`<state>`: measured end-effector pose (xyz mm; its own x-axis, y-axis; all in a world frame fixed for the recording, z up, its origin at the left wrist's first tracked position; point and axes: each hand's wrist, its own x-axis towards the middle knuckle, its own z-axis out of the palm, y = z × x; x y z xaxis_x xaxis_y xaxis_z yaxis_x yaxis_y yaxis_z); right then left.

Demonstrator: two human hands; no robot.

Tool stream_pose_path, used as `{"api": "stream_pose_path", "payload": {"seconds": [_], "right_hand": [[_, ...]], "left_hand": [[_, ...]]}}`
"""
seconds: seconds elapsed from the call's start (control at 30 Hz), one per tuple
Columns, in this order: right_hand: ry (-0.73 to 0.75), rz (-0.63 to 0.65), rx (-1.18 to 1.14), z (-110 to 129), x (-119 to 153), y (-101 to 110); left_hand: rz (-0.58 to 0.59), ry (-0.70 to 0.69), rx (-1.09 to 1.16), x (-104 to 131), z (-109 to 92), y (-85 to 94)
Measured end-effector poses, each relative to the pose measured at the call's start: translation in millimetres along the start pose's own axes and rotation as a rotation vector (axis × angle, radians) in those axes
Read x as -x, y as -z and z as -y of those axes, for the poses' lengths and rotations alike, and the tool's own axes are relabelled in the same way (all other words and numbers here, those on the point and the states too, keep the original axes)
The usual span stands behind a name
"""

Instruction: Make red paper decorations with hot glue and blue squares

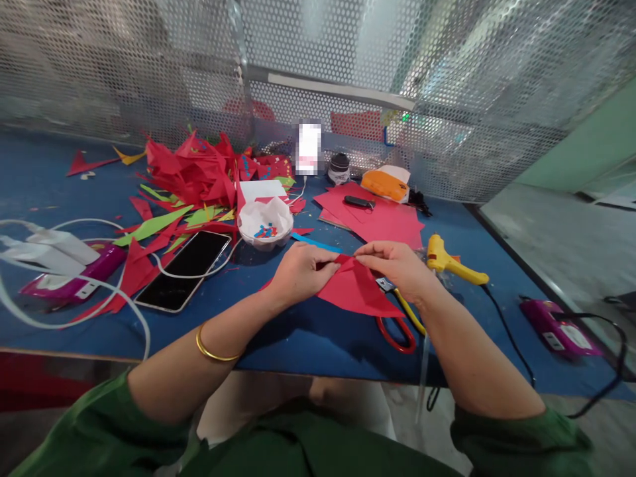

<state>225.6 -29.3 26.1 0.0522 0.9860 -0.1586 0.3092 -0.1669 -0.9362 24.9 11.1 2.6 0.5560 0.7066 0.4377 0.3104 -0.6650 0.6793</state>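
Observation:
A sheet of red paper (358, 289) is pinched between my two hands just above the blue table. My left hand (304, 270) grips its upper left edge with thumb and fingers. At the upper right of the same sheet, my right hand (397, 262) pinches the edge between thumb and fingertips. Scissors with a red handle loop (403, 343) lie partly under the sheet and my right wrist, along with a yellow-handled tool (411, 311). A blue strip (313, 242) shows behind my left hand. Part of the paper is hidden by my fingers.
A white bowl of small blue and red bits (265, 222) stands behind my hands. Left are a dark phone (186, 271), cables and a heap of red scraps (193, 169). Right are red sheets (397, 222), a yellow glue gun (454, 264) and a purple power strip (559, 328).

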Motion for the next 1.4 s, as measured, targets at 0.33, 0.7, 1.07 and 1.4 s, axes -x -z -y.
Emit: {"api": "stream_pose_path", "payload": {"seconds": [0.33,0.7,1.07,1.4], "right_hand": [[0.172,-0.047,-0.056,-12,3,-3],[0.214,-0.051,-0.021,-12,11,-7],[-0.050,0.061,-0.208,-9,12,-14],[-0.010,-0.009,-0.142,-11,13,-19]], "left_hand": [[0.077,0.124,0.078,-4,3,9.8],[0.083,0.092,0.150,-6,6,3.1],[-0.062,-0.061,-0.170,2,-4,-2.4],[-0.031,-0.054,-0.196,2,-4,-3.6]]}}
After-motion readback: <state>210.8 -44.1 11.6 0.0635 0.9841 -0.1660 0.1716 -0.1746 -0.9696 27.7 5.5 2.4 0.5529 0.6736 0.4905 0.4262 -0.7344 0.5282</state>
